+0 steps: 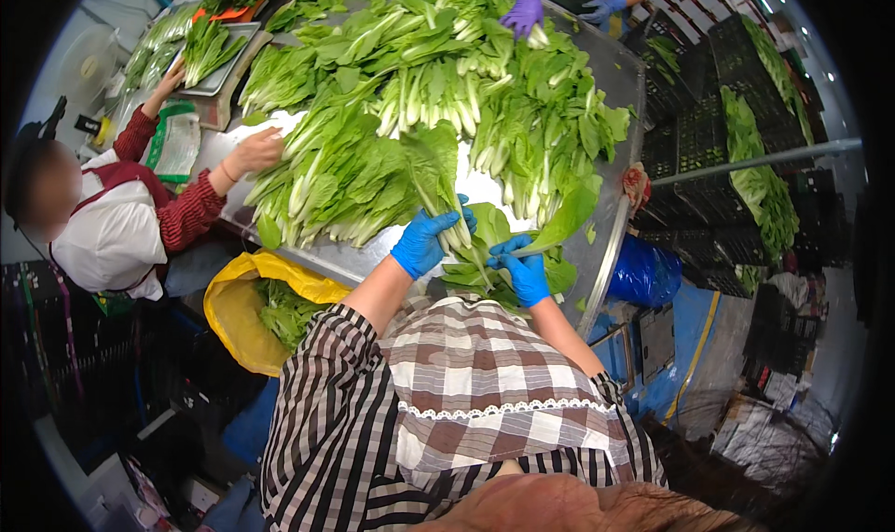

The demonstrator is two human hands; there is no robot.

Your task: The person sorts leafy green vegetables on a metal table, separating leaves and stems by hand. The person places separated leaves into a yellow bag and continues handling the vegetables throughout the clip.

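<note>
My left hand (428, 242), in a blue glove, grips the pale stalks of a small head of leafy greens (432, 165) whose leaves point away from me. My right hand (521, 270), gloved in blue too, has the stem end of a single broad leaf (570, 214) between its fingers. That leaf arches out to the right over the metal table (608, 228). Loose leaves (489, 224) lie beneath and between both hands at the table's near edge. Beyond them spreads a large heap of similar greens (433, 88), many with white stalk ends towards me.
A yellow bag (234, 315) holding leaves stands below the table at left. A co-worker's bare hand (255, 151) is by the heap, the other at a scale tray (220, 63). Another person's purple-gloved hand (524, 11) touches the heap. Black crates (692, 147) with greens are stacked right.
</note>
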